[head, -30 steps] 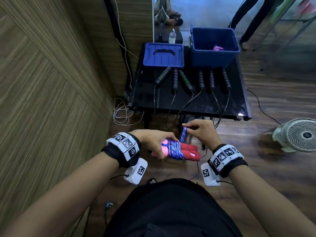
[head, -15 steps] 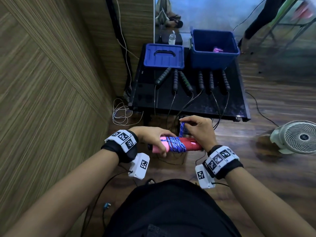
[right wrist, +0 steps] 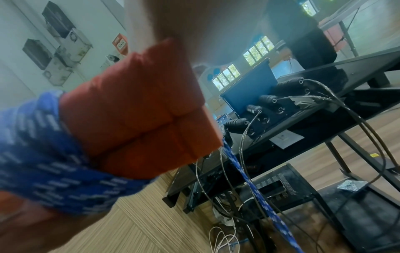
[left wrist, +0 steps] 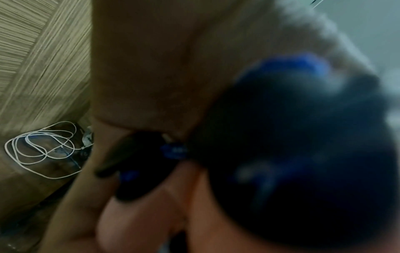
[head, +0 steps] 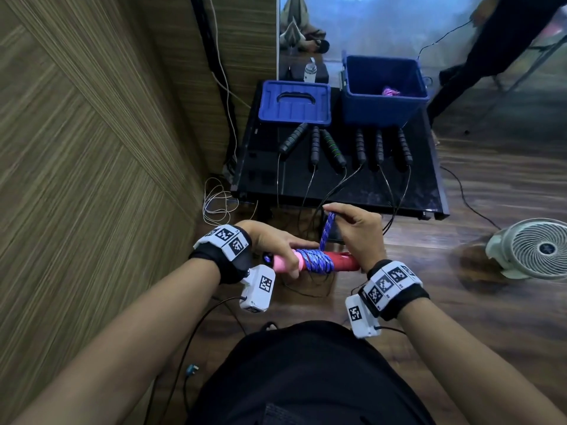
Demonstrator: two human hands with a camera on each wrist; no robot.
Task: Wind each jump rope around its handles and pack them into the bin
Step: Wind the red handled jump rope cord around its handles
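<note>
The left hand grips the handles (pink and red, long axis level, left to right) in front of the surface; right hand fingers pinch the blue rope upward from the coils.

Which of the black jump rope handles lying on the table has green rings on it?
The third black handle from the left, angled beside the blue lid. It alone shows green rings; the other five are plain black.

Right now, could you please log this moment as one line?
left hand grips handles | right hand pinches blue rope | bin open
</note>
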